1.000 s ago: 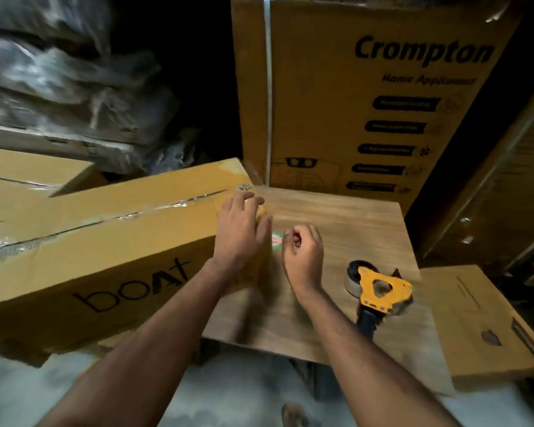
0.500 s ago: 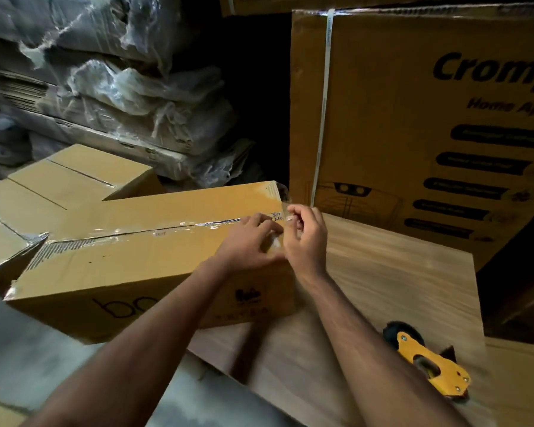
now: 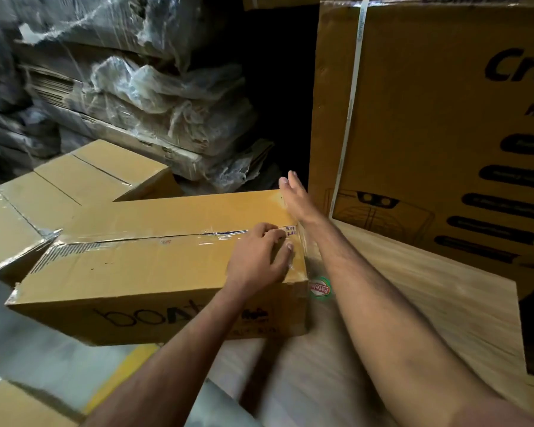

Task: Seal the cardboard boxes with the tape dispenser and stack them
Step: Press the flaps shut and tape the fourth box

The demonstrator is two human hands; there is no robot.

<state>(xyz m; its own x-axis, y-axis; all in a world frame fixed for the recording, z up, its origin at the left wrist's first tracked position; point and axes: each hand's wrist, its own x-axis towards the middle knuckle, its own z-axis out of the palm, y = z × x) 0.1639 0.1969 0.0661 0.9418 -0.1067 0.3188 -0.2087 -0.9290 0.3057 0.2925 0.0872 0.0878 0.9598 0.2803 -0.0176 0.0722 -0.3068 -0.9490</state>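
Flat on the box [image 3: 154, 266], near its right end: left hand [image 3: 258, 260] pressing palm-down with fingers spread over the clear tape [image 3: 222, 234] that runs along the top seam, gripping nothing, most likely smoothing the strip's end so it sticks over the corner. Further out, right hand [image 3: 295, 198] open too, fingers straight and together, laid edge-on against the far right corner of the same box, holding nothing; probably bracing the box, or readying to take hold of that end. Both forearms bare and stretched forward from the lower edge, the right reaching further and crossing above a pale wooden board [image 3: 413, 303] on which the box's right end rests. Seam of this box apparently taped already along its length, so sealing looks close to done and stacking not yet begun. No tape dispenser in view. Just left, a second box [image 3: 59, 192] lying touching the first, tape glinting at its corner. Behind the board, a large printed carton [image 3: 429, 118] standing upright; at back left, plastic-wrapped bundles [image 3: 142, 97] piled up.
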